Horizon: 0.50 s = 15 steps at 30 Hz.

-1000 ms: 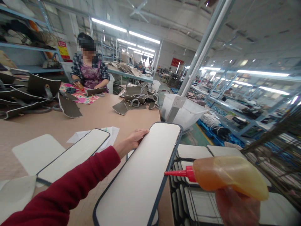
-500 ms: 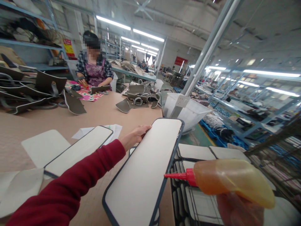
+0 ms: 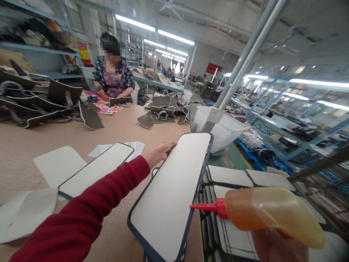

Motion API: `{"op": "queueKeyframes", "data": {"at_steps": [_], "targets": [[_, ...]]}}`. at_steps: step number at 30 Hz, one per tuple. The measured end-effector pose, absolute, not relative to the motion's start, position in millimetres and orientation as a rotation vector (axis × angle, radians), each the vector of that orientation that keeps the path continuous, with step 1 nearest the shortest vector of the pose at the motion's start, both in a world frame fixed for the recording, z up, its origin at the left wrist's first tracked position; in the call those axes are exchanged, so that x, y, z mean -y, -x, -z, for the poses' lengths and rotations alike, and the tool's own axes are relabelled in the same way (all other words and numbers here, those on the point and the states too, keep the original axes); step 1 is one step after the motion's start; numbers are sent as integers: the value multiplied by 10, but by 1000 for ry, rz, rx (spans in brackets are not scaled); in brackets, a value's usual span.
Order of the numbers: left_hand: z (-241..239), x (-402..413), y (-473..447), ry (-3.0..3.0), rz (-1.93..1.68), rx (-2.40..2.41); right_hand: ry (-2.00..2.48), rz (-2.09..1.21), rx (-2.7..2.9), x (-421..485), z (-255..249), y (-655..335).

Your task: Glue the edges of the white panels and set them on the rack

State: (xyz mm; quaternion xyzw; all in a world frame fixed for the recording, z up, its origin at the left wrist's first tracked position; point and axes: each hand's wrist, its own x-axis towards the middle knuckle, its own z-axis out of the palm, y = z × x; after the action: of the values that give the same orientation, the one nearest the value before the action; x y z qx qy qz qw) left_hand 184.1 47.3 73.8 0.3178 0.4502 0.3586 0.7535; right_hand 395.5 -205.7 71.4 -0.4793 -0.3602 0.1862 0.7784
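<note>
My left hand (image 3: 160, 152), below a dark red sleeve, grips the far left edge of a long white panel (image 3: 174, 193) with rounded corners and a dark blue border. The panel is tilted over the table's edge. In my right hand (image 3: 278, 243) lies a squeeze glue bottle (image 3: 269, 214) of amber liquid, held sideways. Its red nozzle (image 3: 204, 207) points left, and the tip is at the panel's right border. Wet, shiny spots show along the upper right border. The fingers of my right hand are partly hidden under the bottle.
A similar bordered panel (image 3: 95, 169) and loose white sheets lie on the tan table (image 3: 120, 127). More panels (image 3: 230, 176) are stacked at the right. Brown bag pieces (image 3: 163, 109) lie farther back. A co-worker (image 3: 113, 72) sits across the table. A white bin (image 3: 220, 127) stands by a pole.
The near end of the white panel has shifted slightly right. The nozzle tip stays at its right border. The whole view has shifted a little.
</note>
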Motion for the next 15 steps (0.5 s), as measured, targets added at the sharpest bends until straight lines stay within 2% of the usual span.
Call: {"op": "queueKeyframes", "data": {"at_steps": [7, 15], "targets": [[-725, -552, -1830, -684, -765, -986, 1072, -407, 772, 2077, -797, -3809], [-688, -594, -1792, -633, -788, -1020, 1164, -346, 901, 2109, -641, -3950]]}}
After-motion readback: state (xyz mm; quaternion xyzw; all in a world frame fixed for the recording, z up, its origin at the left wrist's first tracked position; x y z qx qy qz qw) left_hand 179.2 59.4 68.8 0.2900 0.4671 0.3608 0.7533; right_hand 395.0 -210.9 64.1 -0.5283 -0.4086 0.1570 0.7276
